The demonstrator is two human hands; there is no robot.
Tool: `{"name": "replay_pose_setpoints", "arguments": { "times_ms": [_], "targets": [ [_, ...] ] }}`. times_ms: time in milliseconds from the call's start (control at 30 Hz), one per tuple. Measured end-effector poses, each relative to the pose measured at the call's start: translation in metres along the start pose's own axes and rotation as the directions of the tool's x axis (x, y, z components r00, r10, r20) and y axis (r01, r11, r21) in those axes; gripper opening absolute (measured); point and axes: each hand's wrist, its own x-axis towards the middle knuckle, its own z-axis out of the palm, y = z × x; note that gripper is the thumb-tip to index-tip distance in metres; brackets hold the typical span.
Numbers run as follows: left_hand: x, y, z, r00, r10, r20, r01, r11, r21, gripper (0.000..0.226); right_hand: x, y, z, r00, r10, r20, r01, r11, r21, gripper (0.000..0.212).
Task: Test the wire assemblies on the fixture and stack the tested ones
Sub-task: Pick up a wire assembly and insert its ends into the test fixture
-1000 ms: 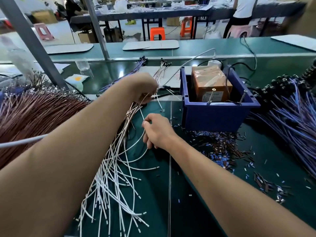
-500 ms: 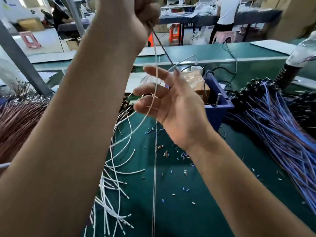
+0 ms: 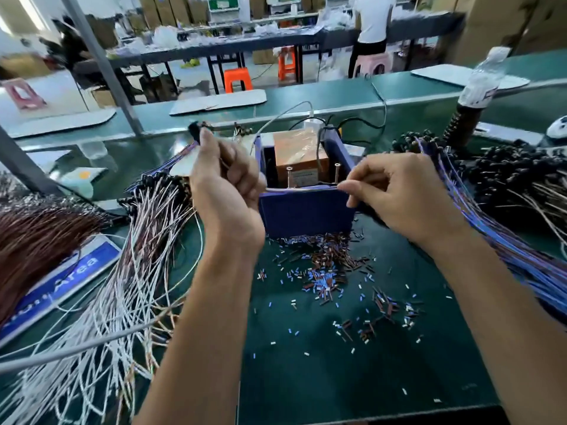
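Green bench mat point(image 3: 322, 378), blurred workshop behind, both hands' grip pinching white wire point(image 3: 302, 188).

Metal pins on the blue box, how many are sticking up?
2: one pin at the left and one pin at the right, inside the blue box before the brown block. Hands may hide others.

Both bare forearms reach forward from near tabletop edge. Left hand point(image 3: 225, 185) raised, fingers curled, thumb up, grip closed on something thin. Right hand point(image 3: 399, 194) level with it, thumb and forefinger pinched, other fingers curled.
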Motion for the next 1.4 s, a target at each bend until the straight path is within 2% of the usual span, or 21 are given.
{"name": "replay_pose_setpoints", "arguments": {
  "times_ms": [67, 100, 133, 200, 233, 267, 433, 567, 667, 833, 1033, 1167, 1233, 1333, 1400],
  "targets": [
    [-0.023, -0.032, -0.01, 0.988, 0.14, 0.063, -0.152, 0.958, 0.245, 0.041, -0.009, 0.008, 0.007, 0.998, -0.055, -0.021, 0.052, 0.992, -0.113, 0.014],
    [-0.026, -0.044, -0.016, 0.967, 0.224, 0.123, -0.254, 0.885, 0.39, 0.039, -0.014, 0.011, 0.014, 0.993, -0.107, -0.056, 0.095, 0.978, -0.185, 0.015],
    [-0.029, -0.054, -0.02, 0.928, 0.281, 0.246, -0.372, 0.758, 0.536, 0.036, -0.019, 0.015, 0.022, 0.983, -0.157, -0.094, 0.128, 0.958, -0.258, 0.016],
    [-0.035, -0.071, -0.028, 0.819, 0.269, 0.506, -0.571, 0.464, 0.677, 0.035, -0.03, 0.023, 0.04, 0.965, -0.213, -0.15, 0.152, 0.929, -0.338, 0.02],
    [-0.036, -0.079, -0.034, 0.78, 0.226, 0.583, -0.621, 0.384, 0.683, 0.034, -0.036, 0.025, 0.049, 0.959, -0.228, -0.166, 0.16, 0.925, -0.345, 0.02],
    [-0.038, -0.085, -0.037, 0.772, 0.188, 0.607, -0.63, 0.353, 0.692, 0.032, -0.04, 0.027, 0.055, 0.955, -0.241, -0.176, 0.172, 0.926, -0.336, 0.02],
    [-0.038, -0.097, -0.049, 0.796, 0.045, 0.604, -0.576, 0.362, 0.733, 0.022, -0.046, 0.035, 0.066, 0.941, -0.277, -0.193, 0.214, 0.932, -0.292, 0.023],
    [-0.037, -0.097, -0.056, 0.798, 0.039, 0.601, -0.57, 0.371, 0.733, 0.006, -0.049, 0.04, 0.068, 0.957, -0.221, -0.19, 0.173, 0.955, -0.24, 0.021],
    [-0.036, -0.099, -0.06, 0.806, -0.024, 0.591, -0.535, 0.394, 0.747, 0.005, -0.049, 0.039, 0.069, 0.959, -0.215, -0.186, 0.177, 0.963, -0.202, 0.02],
    [-0.035, -0.101, -0.063, 0.842, -0.064, 0.535, -0.431, 0.518, 0.739, 0.009, -0.05, 0.038, 0.069, 0.966, -0.179, -0.188, 0.153, 0.978, -0.143, 0.022],
    [-0.038, -0.102, -0.058, 0.896, -0.145, 0.419, -0.24, 0.635, 0.734, 0.019, -0.05, 0.037, 0.069, 0.977, -0.089, -0.193, 0.082, 0.996, -0.04, 0.022],
    [-0.037, -0.103, -0.055, 0.9, -0.163, 0.404, -0.205, 0.661, 0.722, 0.018, -0.05, 0.033, 0.068, 0.978, -0.03, -0.208, 0.033, 0.999, 0.009, 0.02],
    [-0.036, -0.103, -0.057, 0.9, -0.173, 0.401, -0.197, 0.659, 0.726, 0.018, -0.05, 0.033, 0.067, 0.971, 0.006, -0.24, 0.003, 0.999, 0.038, 0.018],
    [-0.034, -0.101, -0.062, 0.912, -0.165, 0.376, -0.19, 0.643, 0.742, 0.021, -0.049, 0.038, 0.058, 0.926, 0.103, -0.363, -0.069, 0.992, 0.104, 0.016],
    [-0.031, -0.099, -0.065, 0.936, -0.145, 0.322, -0.146, 0.67, 0.727, 0.02, -0.048, 0.04, 0.054, 0.89, 0.111, -0.442, -0.111, 0.993, 0.024, 0.011]
  ]
}}
